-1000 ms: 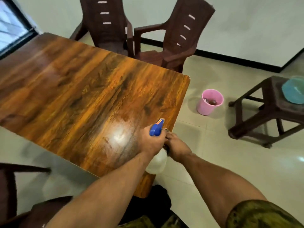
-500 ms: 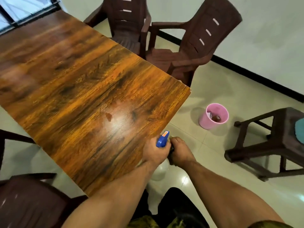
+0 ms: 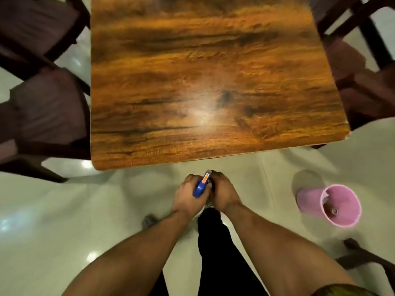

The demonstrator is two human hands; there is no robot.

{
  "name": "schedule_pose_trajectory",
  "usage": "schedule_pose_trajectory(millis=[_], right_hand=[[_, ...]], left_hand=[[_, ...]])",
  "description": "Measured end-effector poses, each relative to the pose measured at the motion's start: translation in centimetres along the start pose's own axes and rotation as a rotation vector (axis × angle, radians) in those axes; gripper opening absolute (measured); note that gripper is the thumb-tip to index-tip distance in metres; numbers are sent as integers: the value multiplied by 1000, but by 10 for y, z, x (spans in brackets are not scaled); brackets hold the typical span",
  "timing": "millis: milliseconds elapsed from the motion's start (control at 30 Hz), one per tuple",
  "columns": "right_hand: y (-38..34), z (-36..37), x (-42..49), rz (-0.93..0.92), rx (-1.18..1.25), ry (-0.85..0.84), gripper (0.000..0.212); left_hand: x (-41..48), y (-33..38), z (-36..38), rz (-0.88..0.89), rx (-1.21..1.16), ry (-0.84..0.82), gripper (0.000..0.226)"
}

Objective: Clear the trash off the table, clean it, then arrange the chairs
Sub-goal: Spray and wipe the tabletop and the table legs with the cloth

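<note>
The wooden table (image 3: 203, 82) stretches away from me, its top bare and glossy. Just short of its near edge, above the floor, my left hand (image 3: 186, 194) grips a spray bottle (image 3: 201, 185) by its blue trigger head. My right hand (image 3: 222, 193) is curled tight against the bottle's nozzle side, and what its fingers pinch there is hidden. The bottle's body is covered by both hands. Dark brown plastic chairs stand along the table's left side (image 3: 49, 107) and right side (image 3: 367, 97).
A pink waste bin (image 3: 339, 206) with some trash inside stands on the tiled floor to my right. Part of a dark stool (image 3: 367, 259) shows at the bottom right. Another chair (image 3: 32, 24) is at the upper left. My legs are below the hands.
The view has swung round to face the table's short end. Both hands, holding the bottle, have come off the tabletop and now hang over the floor. The bin now lies nearer on the right.
</note>
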State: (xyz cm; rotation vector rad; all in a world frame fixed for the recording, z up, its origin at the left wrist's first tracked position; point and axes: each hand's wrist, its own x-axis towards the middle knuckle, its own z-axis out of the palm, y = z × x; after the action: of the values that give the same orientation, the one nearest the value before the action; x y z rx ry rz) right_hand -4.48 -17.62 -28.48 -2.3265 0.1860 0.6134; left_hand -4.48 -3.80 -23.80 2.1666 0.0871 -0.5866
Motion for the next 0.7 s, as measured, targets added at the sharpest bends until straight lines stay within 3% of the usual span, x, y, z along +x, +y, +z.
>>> schedule_pose_trajectory(millis=[67,233,333,533,700], right_hand=[[5,28,23,-49,-9,-30,9],[14,101,104,-115,-91,-72,22],[31,152,170,-179,-54,-29,34],[56,205,290,-288,-274,-35,35],[72,239,359,-332,-2,170,17]], left_hand=[[11,-34,5,-58,1,37,20],[65,-137,18,-140,21,178,11],[121,-213,32,-139,69,266,11],[226,-311,40,-61,-6,323,6],[292,-352,35,49,-20,456,17]])
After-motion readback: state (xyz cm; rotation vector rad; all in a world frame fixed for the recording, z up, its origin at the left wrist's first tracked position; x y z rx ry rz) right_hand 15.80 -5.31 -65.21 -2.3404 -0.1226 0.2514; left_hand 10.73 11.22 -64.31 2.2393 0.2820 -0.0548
